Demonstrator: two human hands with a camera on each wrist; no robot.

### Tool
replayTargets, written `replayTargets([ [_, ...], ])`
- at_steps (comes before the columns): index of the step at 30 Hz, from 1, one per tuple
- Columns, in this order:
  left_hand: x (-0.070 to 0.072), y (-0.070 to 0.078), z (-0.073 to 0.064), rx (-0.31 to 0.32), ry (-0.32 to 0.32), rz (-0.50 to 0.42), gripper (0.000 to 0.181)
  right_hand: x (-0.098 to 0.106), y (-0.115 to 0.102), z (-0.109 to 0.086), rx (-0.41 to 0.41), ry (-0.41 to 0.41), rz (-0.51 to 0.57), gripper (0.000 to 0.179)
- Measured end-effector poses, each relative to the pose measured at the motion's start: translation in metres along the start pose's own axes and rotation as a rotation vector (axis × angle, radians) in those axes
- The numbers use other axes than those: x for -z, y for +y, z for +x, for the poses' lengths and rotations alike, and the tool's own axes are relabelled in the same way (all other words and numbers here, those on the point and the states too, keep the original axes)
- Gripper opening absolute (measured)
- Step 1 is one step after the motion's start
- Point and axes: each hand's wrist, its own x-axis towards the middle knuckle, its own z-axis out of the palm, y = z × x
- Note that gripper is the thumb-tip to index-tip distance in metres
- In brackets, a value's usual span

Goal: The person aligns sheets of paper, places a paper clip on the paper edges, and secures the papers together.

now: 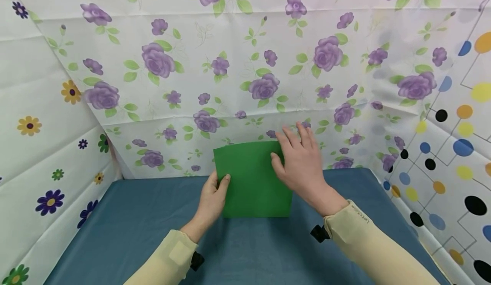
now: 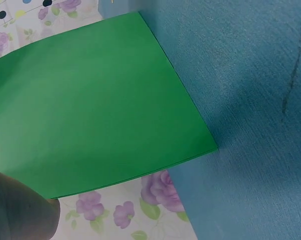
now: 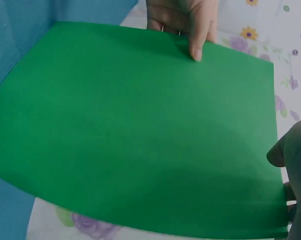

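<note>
A green sheet of paper (image 1: 255,182) stands nearly upright over the table, slightly bowed, its lower edge close to the cloth. In the left wrist view, a thin double line runs along the edge of the green sheet (image 2: 100,110). My left hand (image 1: 212,195) pinches its left edge, thumb on the near face and fingers behind. At the upper right corner is my right hand (image 1: 301,161), fingers extended past the top edge and thumb held apart from them. The right wrist view shows the left thumb (image 3: 196,45) flat on the sheet.
A blue cloth (image 1: 153,217) covers the table. Behind it hangs a white curtain with purple roses (image 1: 264,87). Flower-patterned fabric (image 1: 50,148) closes the left side, and dotted fabric (image 1: 452,157) the right. Each wrist carries a small black camera mount (image 1: 319,233).
</note>
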Motion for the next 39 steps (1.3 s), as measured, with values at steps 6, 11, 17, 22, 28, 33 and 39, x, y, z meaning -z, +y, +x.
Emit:
replayTargets([
  [6, 0.000, -0.001, 0.000, 0.003, -0.004, -0.004, 0.035, -0.003, -0.019, 0.008, 0.086, -0.084, -0.076, 0.057],
  [11, -0.001, 0.000, -0.002, -0.001, -0.020, -0.022, 0.035, -0.009, -0.042, 0.015, 0.207, -0.087, -0.070, 0.056],
  [17, -0.001, 0.001, -0.002, 0.006, -0.009, -0.001, 0.034, -0.017, -0.073, 0.026, 0.316, -0.122, -0.049, 0.056],
  [22, -0.001, 0.001, -0.003, 0.013, 0.002, 0.069, 0.035, -0.021, -0.089, 0.029, 0.344, -0.131, -0.030, 0.057],
  [28, -0.002, 0.000, -0.004, -0.017, 0.005, 0.055, 0.035, -0.019, -0.086, 0.030, 0.322, -0.124, -0.060, 0.054],
  [33, -0.002, -0.002, -0.004, -0.034, -0.009, 0.000, 0.036, -0.014, -0.062, 0.024, 0.275, -0.094, -0.077, 0.053],
  [39, -0.004, -0.002, -0.004, -0.049, 0.005, 0.002, 0.035, -0.006, -0.019, 0.012, 0.216, -0.062, -0.072, 0.049],
])
